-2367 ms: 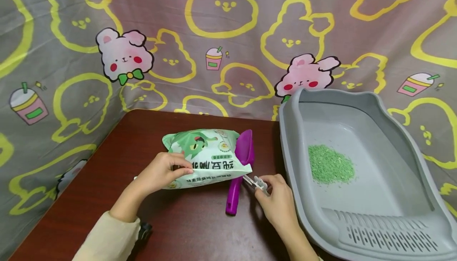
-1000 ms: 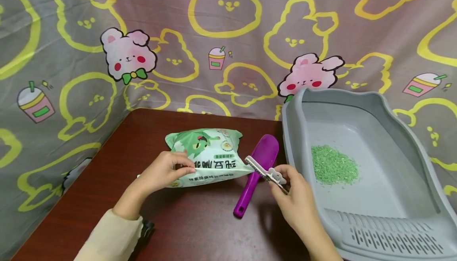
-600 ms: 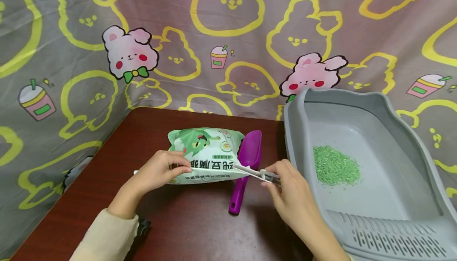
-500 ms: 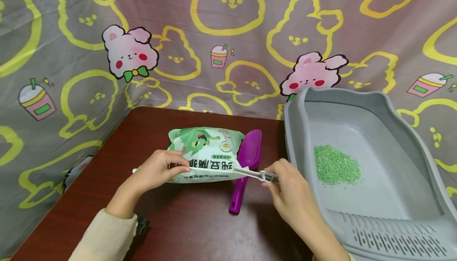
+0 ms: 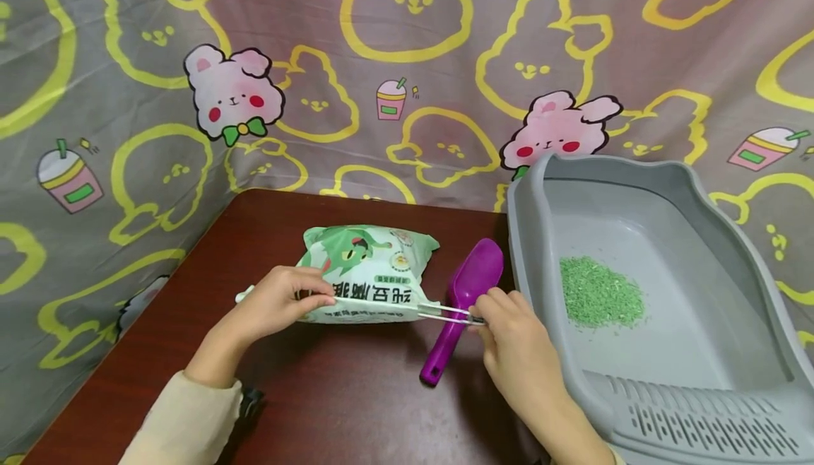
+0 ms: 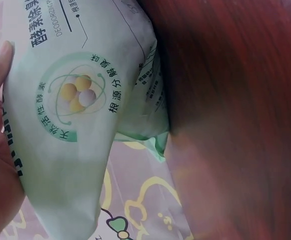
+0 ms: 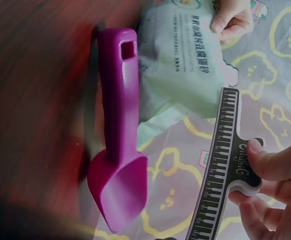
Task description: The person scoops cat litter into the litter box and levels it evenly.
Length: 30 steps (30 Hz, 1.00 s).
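Observation:
A pale green bag of cat litter (image 5: 375,260) lies on the table, its near edge folded over. My left hand (image 5: 273,309) pinches that fold between thumb and fingers toward the left end. With my right hand (image 5: 521,345) I squeeze a long clip (image 7: 217,170) printed with piano keys, thumb on one handle and fingers on the other. In the head view the clip's two thin bars stand apart, their tips at the right end of the fold. Below the clip lies a purple litter scoop (image 5: 477,271), its handle toward me.
A grey litter box (image 5: 674,295) stands along the right, close beside my right hand. Inside it lies a small heap of green litter pellets (image 5: 600,295). A patterned cloth (image 5: 439,48) hangs behind the dark red table (image 5: 356,394).
The right hand has turned the clip, so its two bars now show apart at the bag's right end. The scoop has shifted right, away from the bag. The left hand keeps its pinch.

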{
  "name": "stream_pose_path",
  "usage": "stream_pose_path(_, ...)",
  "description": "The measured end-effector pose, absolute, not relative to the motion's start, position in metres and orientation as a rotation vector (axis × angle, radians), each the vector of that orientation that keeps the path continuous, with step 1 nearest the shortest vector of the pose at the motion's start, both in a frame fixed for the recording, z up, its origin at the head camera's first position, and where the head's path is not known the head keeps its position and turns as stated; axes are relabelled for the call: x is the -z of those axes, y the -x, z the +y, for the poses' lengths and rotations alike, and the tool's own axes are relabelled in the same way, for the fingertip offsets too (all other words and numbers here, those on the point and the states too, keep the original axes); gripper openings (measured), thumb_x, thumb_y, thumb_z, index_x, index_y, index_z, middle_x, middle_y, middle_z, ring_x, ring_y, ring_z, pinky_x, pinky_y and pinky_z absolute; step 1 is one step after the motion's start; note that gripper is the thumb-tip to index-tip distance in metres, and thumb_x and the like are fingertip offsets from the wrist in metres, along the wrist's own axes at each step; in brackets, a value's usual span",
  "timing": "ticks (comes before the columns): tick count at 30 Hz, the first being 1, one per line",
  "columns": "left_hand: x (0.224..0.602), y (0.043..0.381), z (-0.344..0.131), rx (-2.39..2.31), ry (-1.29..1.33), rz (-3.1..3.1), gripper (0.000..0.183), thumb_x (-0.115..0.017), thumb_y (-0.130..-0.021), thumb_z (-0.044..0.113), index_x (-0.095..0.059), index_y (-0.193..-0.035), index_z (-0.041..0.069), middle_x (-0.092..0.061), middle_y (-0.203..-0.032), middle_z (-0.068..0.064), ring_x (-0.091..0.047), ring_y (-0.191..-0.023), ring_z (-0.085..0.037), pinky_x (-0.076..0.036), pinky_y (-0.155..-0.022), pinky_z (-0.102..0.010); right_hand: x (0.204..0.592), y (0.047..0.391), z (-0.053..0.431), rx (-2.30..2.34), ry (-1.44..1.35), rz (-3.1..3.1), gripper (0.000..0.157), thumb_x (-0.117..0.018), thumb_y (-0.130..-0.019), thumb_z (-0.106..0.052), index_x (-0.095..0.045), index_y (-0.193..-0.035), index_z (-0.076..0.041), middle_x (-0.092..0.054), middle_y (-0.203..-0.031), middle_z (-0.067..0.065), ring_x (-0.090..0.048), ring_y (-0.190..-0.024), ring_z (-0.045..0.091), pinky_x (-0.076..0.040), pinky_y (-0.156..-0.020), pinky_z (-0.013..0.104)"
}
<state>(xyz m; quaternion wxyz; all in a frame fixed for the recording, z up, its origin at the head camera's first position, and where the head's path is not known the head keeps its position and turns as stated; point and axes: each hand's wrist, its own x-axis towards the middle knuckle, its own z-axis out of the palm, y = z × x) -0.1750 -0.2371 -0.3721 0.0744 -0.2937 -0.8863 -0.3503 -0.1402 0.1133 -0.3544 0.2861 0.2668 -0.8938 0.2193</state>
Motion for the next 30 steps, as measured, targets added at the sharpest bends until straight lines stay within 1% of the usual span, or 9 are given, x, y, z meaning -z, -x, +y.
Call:
stream_pose_path(2,0.373,0.175,-0.238,1.046,0.892,-2.641,0.005,-0.075,-0.086,0.016,-0.078,-0.083,0.013,-0.062,-0.076,0.013,-0.055,-0.068,-0.002,-0.044,-0.059,-0.019,0.356,0.141,0.112,-0.587,-0.724,-2.387,0.033,-0.082,-0.063,0.008,-0.059,-0.076,-0.012,-0.055,-0.074,-0.006,-0.044,-0.071,0.012,-0.044,-0.062,0.023)
stream_pose_path(3,0.374,0.175,-0.238,1.046,0.891,-2.637,0.005,-0.075,-0.086,0.016,-0.078,-0.083,0.013,-0.062,-0.076,0.012,-0.049,-0.064,0.001,-0.044,-0.059,-0.019,0.357,0.141,0.112,-0.588,-0.73,-2.386,0.033,-0.082,-0.063,0.007,-0.059,-0.076,-0.012,-0.055,-0.073,-0.006,-0.043,-0.07,0.012,-0.043,-0.062,0.024)
stream_pose_path(4,0.374,0.175,-0.239,1.045,0.892,-2.632,0.005,-0.075,-0.086,0.016,-0.078,-0.083,0.013,-0.062,-0.076,0.012,-0.048,-0.065,0.003,-0.044,-0.058,-0.018,0.358,0.142,0.111,-0.589,-0.736,-2.386,0.033,-0.083,-0.062,0.007,-0.059,-0.076,-0.012,-0.054,-0.073,-0.006,-0.043,-0.07,0.012,-0.041,-0.061,0.024)
stream_pose_path(6,0.374,0.174,-0.239,1.047,0.888,-2.628,0.006,-0.075,-0.086,0.016,-0.078,-0.083,0.012,-0.063,-0.076,0.012,-0.047,-0.065,0.005,-0.044,-0.059,-0.018,0.36,0.142,0.11,-0.59,-0.744,-2.383,0.033,-0.083,-0.062,0.005,-0.06,-0.077,-0.012,-0.054,-0.073,-0.006,-0.043,-0.069,0.012,-0.041,-0.061,0.024)
stream_pose_path(12,0.375,0.173,-0.239,1.043,0.874,-2.629,0.005,-0.076,-0.085,0.016,-0.078,-0.083,0.012,-0.062,-0.076,0.013,-0.049,-0.066,0.003,-0.044,-0.059,-0.018,0.363,0.143,0.106,-0.587,-0.746,-2.358,0.032,-0.086,-0.062,0.001,-0.065,-0.083,-0.011,-0.059,-0.078,-0.004,-0.044,-0.07,0.015,-0.041,-0.062,0.026)
stream_pose_path(15,0.375,0.173,-0.239,1.048,0.877,-2.626,0.005,-0.076,-0.086,0.016,-0.078,-0.083,0.013,-0.061,-0.075,0.013,-0.048,-0.067,0.004,-0.044,-0.059,-0.018,0.363,0.143,0.104,-0.592,-0.736,-2.364,0.032,-0.087,-0.063,-0.002,-0.067,-0.085,-0.011,-0.058,-0.079,-0.004,-0.044,-0.071,0.015,-0.041,-0.062,0.026)
stream_pose_path(19,0.376,0.173,-0.24,1.064,0.892,-2.604,0.007,-0.075,-0.086,0.017,-0.078,-0.082,0.012,-0.061,-0.075,0.012,-0.047,-0.066,0.003,-0.042,-0.059,-0.017,0.362,0.144,0.101,-0.58,-0.732,-2.384,0.031,-0.086,-0.067,-0.003,-0.068,-0.091,-0.01,-0.055,-0.08,-0.004,-0.044,-0.073,0.017,-0.042,-0.064,0.026)
stream_pose_path(23,0.377,0.173,-0.241,1.096,0.919,-2.564,0.007,-0.076,-0.085,0.017,-0.078,-0.083,0.01,-0.063,-0.074,0.009,-0.049,-0.067,0.002,-0.042,-0.06,-0.015,0.361,0.144,0.097,-0.577,-0.743,-2.386,0.031,-0.085,-0.07,-0.004,-0.069,-0.097,-0.008,-0.054,-0.083,-0.002,-0.043,-0.075,0.018,-0.042,-0.066,0.026)
stream_pose_path(30,0.378,0.173,-0.24,1.132,0.921,-2.548,0.002,-0.078,-0.083,0.01,-0.079,-0.084,0.01,-0.064,-0.074,0.007,-0.049,-0.068,0.001,-0.042,-0.059,-0.014,0.365,0.146,0.089,-0.622,-0.727,-2.337,0.033,-0.085,-0.068,-0.002,-0.068,-0.095,-0.006,-0.056,-0.083,0.0,-0.043,-0.074,0.017,-0.043,-0.064,0.025)
